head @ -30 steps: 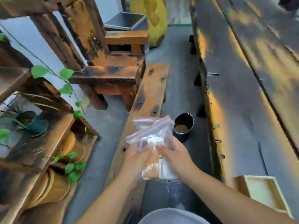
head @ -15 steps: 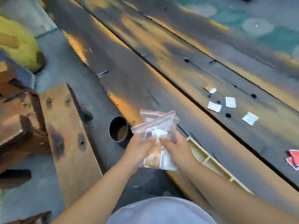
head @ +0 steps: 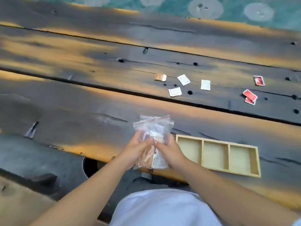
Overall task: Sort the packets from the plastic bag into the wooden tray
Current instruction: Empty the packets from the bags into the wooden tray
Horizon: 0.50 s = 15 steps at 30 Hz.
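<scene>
Looks like the unpacking step: left hand (head: pixel 135 148) and right hand (head: pixel 169 150) both have a curled grip on the clear red-zip plastic bag (head: pixel 154 132), held up just left of the pale three-slot wooden tray (head: pixel 202 154) on the dark plank worktop (head: pixel 81 101). Bag's holding orange and white packets and every tray slot looks bare, so next up is probably prying the zip open and fishing one out.

Both hands (head: pixel 135 150) (head: pixel 169 150) close together (fingers curled), forearms extended forward
</scene>
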Each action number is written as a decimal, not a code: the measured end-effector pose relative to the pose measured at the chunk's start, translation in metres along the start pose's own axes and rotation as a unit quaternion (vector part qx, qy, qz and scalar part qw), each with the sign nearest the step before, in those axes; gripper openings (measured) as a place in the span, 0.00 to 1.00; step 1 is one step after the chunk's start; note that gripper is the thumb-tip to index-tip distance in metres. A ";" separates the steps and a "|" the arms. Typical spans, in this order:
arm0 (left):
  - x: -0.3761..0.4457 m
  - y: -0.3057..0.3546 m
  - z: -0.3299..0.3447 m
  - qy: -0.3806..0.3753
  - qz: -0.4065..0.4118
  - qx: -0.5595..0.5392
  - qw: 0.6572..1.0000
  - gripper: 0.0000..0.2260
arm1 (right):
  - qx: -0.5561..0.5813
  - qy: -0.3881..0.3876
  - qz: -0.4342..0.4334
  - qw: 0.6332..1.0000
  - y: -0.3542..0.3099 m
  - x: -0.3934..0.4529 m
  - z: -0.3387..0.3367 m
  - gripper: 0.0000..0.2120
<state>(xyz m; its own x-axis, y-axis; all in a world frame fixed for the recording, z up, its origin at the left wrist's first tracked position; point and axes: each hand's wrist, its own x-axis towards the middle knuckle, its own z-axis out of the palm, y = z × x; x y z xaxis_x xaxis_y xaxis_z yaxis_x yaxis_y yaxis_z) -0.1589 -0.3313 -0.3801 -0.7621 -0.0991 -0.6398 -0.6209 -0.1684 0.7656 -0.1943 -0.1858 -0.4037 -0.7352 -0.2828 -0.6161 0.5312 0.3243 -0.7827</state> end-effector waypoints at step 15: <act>0.075 -0.001 -0.042 0.084 -0.086 0.116 0.986 0.20 | -0.077 0.084 0.097 0.989 -0.001 0.048 0.041 0.34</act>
<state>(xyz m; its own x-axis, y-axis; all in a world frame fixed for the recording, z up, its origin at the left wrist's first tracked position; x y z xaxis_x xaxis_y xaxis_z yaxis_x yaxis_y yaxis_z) -0.2079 -0.3800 -0.4321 -0.6133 -0.2524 -0.7484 -0.7780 0.0297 0.6275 -0.2125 -0.2362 -0.4360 -0.6918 -0.0518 -0.7203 0.6086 0.4951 -0.6201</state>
